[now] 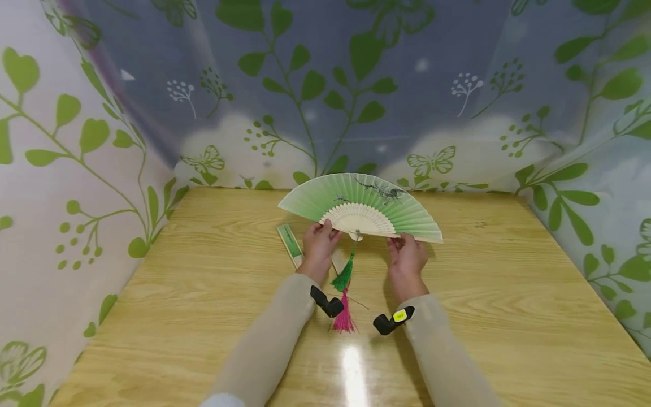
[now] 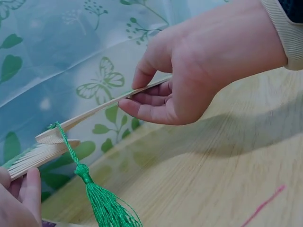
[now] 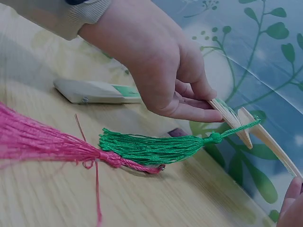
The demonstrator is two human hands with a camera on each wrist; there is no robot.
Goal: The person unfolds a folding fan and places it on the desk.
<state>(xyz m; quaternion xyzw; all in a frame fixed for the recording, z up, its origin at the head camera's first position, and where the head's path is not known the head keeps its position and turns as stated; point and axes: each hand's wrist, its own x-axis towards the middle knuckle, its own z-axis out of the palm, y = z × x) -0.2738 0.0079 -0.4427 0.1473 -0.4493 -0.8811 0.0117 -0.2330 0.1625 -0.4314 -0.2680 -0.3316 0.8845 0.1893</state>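
Note:
A green folding fan [image 1: 363, 195] with pale wooden ribs and a dark branch print is spread above the table. My left hand [image 1: 319, 249] pinches the ribs near its left edge, thumb on top. At the other side my right hand [image 1: 408, 260] pinches the outer rib; the right wrist view shows only its fingertips. From the fan's pivot hangs a green tassel [image 3: 151, 146]. A pink tassel [image 1: 344, 314] lies on the table between the forearms. Beside the left hand lies a folded fan [image 1: 290, 244] with a green face, its lower end hidden by the hand.
The wood-grain table [image 1: 508, 294] reaches a leaf-and-butterfly printed curtain [image 1: 325, 102] at the back and sides. A small dark purple piece [image 3: 177, 132] shows on the table below the left hand, mostly hidden. Each wrist carries a black camera mount [image 1: 328, 302].

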